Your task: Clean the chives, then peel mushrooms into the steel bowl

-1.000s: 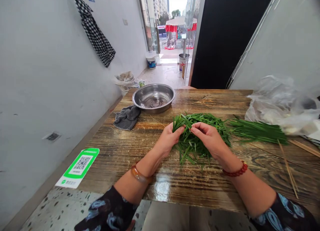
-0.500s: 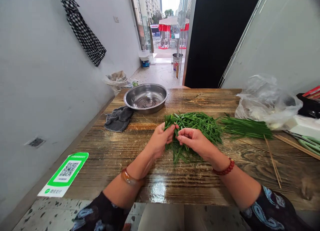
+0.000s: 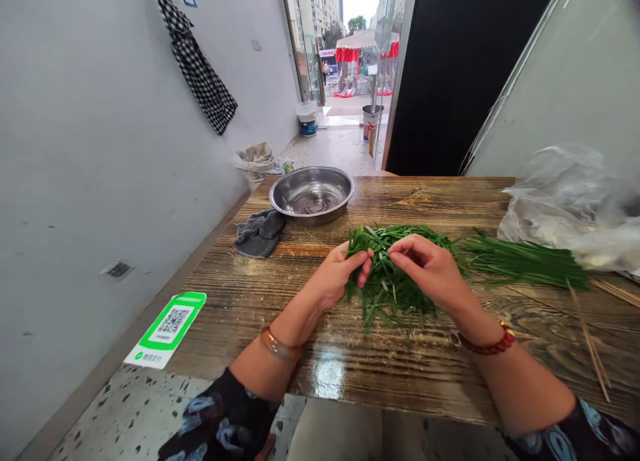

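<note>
Bunch of chives [image 3: 356,242] in the left hand [image 3: 340,276]
Fingers curled snug round it, thumb on top. Right hand [image 3: 434,271] is just beside, thumb and fingertips nearly together, honestly can't tell if anything's pinched there. Loose chive pile [image 3: 395,306] right around both grips, longer chive bundle [image 3: 527,261] off to the right, steel basin [image 3: 317,217] beyond the left.

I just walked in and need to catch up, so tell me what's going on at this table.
At a wooden table, a person's left hand holds a small bunch of greens. The right hand is close by, over a pile of loose greens, fingertips drawn together; whether they pinch anything is too small to tell. A bundle of longer greens lies to the right, near a plastic bag. Farther back on the left, a metal bowl sits beside a gray cloth.
</note>
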### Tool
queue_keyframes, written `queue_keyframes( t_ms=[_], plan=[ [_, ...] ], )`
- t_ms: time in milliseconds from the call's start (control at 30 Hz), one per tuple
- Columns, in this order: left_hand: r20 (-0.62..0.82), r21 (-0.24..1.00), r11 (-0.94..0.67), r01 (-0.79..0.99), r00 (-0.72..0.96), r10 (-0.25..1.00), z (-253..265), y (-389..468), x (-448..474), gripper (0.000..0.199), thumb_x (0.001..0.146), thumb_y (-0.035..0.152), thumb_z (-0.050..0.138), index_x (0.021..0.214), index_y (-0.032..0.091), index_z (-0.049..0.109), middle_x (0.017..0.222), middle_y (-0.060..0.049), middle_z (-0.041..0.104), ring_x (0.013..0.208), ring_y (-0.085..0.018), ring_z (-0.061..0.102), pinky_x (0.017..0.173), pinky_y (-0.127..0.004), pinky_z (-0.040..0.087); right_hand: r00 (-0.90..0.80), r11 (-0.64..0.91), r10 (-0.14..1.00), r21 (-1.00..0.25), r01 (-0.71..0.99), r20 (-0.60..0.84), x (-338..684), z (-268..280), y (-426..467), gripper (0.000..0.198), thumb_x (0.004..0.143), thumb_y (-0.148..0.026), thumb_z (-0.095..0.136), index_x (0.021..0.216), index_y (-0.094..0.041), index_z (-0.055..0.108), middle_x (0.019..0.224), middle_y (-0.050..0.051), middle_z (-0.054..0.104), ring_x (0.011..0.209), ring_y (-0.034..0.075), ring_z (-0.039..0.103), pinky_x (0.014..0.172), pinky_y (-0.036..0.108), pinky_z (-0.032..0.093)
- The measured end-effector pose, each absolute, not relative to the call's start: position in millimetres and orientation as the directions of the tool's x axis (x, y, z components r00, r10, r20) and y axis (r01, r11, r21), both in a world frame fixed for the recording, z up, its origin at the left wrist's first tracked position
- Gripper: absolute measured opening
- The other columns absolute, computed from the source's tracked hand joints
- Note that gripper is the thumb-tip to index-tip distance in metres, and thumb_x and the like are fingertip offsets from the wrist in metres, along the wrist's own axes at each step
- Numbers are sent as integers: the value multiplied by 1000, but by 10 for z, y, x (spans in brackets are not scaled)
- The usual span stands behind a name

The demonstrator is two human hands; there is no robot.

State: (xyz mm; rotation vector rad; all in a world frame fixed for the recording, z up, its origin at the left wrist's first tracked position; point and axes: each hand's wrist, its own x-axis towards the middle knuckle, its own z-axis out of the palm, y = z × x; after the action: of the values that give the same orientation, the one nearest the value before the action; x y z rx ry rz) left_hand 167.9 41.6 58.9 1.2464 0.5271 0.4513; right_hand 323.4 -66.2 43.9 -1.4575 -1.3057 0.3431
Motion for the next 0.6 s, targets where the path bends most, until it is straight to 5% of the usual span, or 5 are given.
queue_keyframes(
  t_ms=[133, 300, 400, 500, 600],
  plan=[
    [-138, 985, 167, 53, 820, 555, 572, 371, 1704, 26, 76, 41, 66, 80, 17, 57, 53, 8, 40, 43, -5, 26, 41, -18, 18, 331, 258, 789, -768, 586, 518, 3174, 448, -673, 12, 86, -27, 59, 96, -24, 66, 83, 2, 61, 73, 15, 56, 62, 28, 46],
    [111, 971, -237, 23, 836, 537, 499, 405, 1755, 27, 80, 36, 61, 63, 15, 57, 65, 1, 52, 63, -11, 44, 59, -21, 36, 93, 318, 794, -541, 779, 601, 3014, 439, -702, 22, 89, -25, 55, 109, -23, 65, 92, 7, 62, 85, 19, 57, 74, 33, 48],
    [143, 935, -347, 68, 825, 547, 486, 424, 1761, 23, 80, 29, 59, 61, 16, 58, 67, 0, 55, 68, -14, 48, 66, -24, 39, 71, 296, 820, -527, 797, 568, 2961, 426, -701, 20, 90, -24, 54, 107, -23, 65, 90, 7, 61, 83, 19, 57, 72, 33, 47],
    [115, 949, -305, 80, 812, 572, 503, 416, 1752, 18, 78, 28, 62, 66, 16, 58, 68, 0, 55, 67, -13, 47, 64, -24, 39, 120, 318, 832, -644, 696, 541, 2980, 447, -692, 13, 89, -23, 54, 95, -23, 65, 84, 4, 61, 77, 18, 58, 67, 31, 47],
    [6, 997, -66, 48, 769, 639, 527, 415, 1738, 21, 77, 36, 64, 72, 18, 53, 60, 5, 45, 53, -8, 37, 50, -20, 30, 339, 249, 783, -763, 596, 521, 3116, 468, -687, 13, 88, -27, 55, 94, -24, 66, 82, 3, 63, 72, 16, 58, 64, 29, 47]
  ],
)
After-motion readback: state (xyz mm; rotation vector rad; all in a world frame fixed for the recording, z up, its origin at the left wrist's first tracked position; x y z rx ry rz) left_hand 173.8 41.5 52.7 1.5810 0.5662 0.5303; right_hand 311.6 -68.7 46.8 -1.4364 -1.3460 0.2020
